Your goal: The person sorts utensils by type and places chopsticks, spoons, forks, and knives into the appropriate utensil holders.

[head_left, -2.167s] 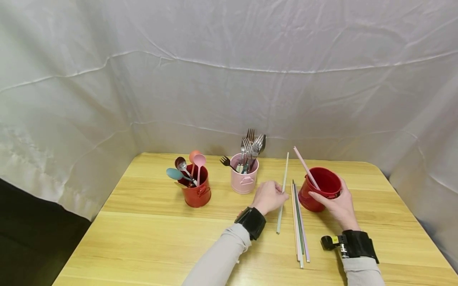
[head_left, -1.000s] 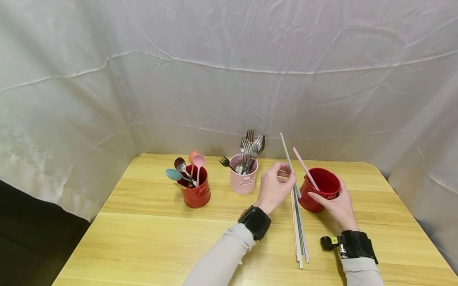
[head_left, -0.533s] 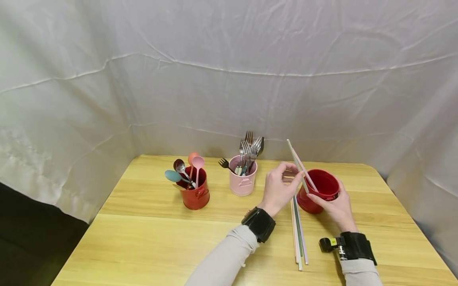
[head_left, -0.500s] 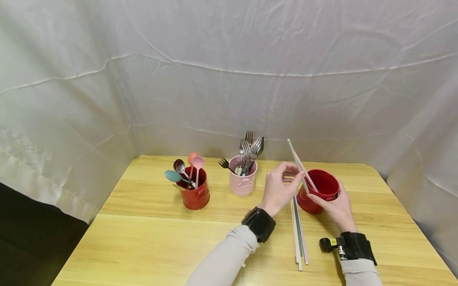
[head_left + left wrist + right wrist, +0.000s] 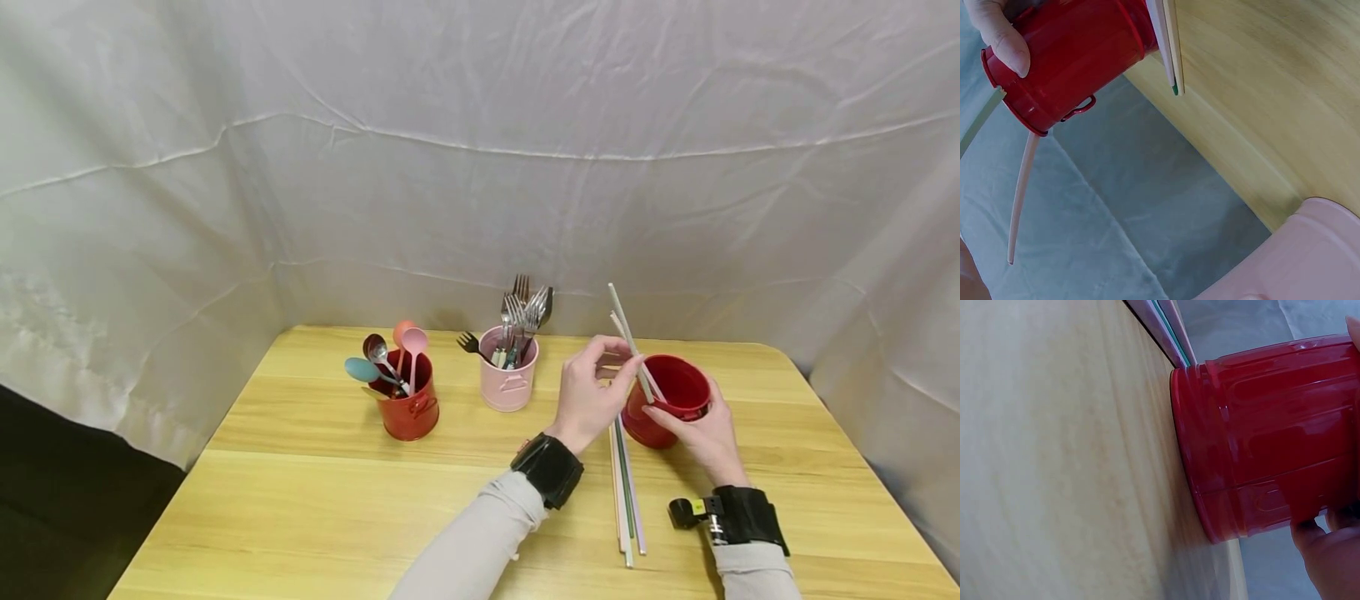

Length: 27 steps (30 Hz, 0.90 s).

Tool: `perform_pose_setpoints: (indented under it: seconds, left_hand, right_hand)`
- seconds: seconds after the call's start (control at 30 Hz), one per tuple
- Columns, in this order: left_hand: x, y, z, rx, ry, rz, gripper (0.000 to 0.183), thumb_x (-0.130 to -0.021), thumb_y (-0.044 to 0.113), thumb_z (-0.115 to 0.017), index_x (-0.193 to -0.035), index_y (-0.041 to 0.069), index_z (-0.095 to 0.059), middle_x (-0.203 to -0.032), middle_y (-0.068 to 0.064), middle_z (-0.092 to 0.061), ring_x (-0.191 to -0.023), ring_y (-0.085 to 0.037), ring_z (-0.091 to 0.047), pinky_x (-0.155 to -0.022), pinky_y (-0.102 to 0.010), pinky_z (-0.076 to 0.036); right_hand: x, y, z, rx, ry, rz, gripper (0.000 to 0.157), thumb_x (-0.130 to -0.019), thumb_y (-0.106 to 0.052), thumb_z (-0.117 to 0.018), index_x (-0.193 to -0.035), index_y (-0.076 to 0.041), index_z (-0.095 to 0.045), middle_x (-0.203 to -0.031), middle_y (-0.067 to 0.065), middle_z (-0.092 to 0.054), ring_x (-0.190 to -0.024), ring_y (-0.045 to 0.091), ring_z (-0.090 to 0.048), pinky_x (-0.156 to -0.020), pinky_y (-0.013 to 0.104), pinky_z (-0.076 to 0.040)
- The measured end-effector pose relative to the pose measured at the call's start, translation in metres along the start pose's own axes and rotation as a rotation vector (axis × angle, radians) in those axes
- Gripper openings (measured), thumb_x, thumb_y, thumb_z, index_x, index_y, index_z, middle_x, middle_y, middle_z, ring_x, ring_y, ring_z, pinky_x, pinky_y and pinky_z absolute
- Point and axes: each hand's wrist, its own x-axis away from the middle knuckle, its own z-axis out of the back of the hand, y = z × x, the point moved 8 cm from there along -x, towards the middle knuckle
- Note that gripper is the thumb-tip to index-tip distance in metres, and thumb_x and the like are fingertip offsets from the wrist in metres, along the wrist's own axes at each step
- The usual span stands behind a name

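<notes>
My left hand (image 5: 588,392) pinches a pale green chopstick (image 5: 616,301) between thumb and fingers. The chopstick slants, its lower end at the near left rim of a red metal bucket (image 5: 647,427). In the left wrist view that end of the green chopstick (image 5: 982,117) is by the rim; I cannot tell whether it is inside. A pink chopstick (image 5: 1021,194) leans out of the same bucket. My right hand (image 5: 708,437) grips the bucket's right side, thumb at the front rim. Several loose chopsticks (image 5: 626,500) lie on the table left of the bucket.
A pink bucket (image 5: 505,390) of forks stands at the middle back. Further left, another red bucket (image 5: 411,418) holds several spoons. The wooden table (image 5: 300,500) meets a grey cloth backdrop (image 5: 465,208) behind.
My left hand has lifted the pale green chopstick off the table and carried it right, tilting it, until its lower end reached the red bucket's rim. The right hand keeps its grip.
</notes>
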Motion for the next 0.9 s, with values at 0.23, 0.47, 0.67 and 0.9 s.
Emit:
perform_pose_setpoints:
  seconds: [0.23, 0.47, 0.67, 0.9]
  left_hand:
    - [-0.003, 0.006, -0.002, 0.034, 0.000, -0.030, 0.013, -0.096, 0.008, -0.067, -0.105, 0.001, -0.062, -0.100, -0.018, -0.073, -0.092, -0.027, -0.076, -0.081, -0.016, -0.058]
    - [-0.004, 0.005, -0.008, -0.001, -0.009, -0.036, 0.013, -0.095, 0.009, -0.068, -0.105, 0.002, -0.062, -0.099, -0.017, -0.074, -0.092, -0.025, -0.077, -0.083, -0.015, -0.057]
    - [-0.002, 0.001, -0.016, -0.022, -0.047, -0.017, 0.013, -0.096, 0.009, -0.067, -0.105, 0.001, -0.062, -0.101, -0.017, -0.074, -0.096, -0.023, -0.077, -0.086, -0.012, -0.055]
    - [0.001, -0.008, -0.019, -0.089, -0.065, 0.051, 0.012, -0.096, 0.011, -0.068, -0.103, 0.002, -0.064, -0.101, -0.013, -0.076, -0.094, -0.016, -0.077, -0.082, -0.009, -0.054]
  right_hand:
    - [0.000, 0.000, -0.001, 0.006, -0.015, -0.017, 0.092, -0.085, -0.024, -0.082, -0.158, -0.015, -0.027, -0.154, 0.014, -0.044, -0.131, 0.026, -0.042, -0.087, 0.008, -0.038]
    - [0.000, 0.001, 0.000, 0.000, -0.011, -0.008, 0.092, -0.084, -0.023, -0.082, -0.157, -0.013, -0.027, -0.153, 0.016, -0.045, -0.129, 0.026, -0.043, -0.087, 0.006, -0.038]
    - [0.000, 0.000, 0.000, -0.004, 0.002, 0.011, 0.091, -0.083, -0.021, -0.083, -0.156, -0.012, -0.029, -0.151, 0.016, -0.047, -0.125, 0.019, -0.045, -0.086, 0.004, -0.039]
    - [0.001, -0.002, 0.000, -0.010, 0.013, 0.016, 0.091, -0.082, -0.020, -0.084, -0.156, -0.011, -0.031, -0.150, 0.016, -0.048, -0.126, 0.023, -0.045, -0.087, 0.006, -0.039]
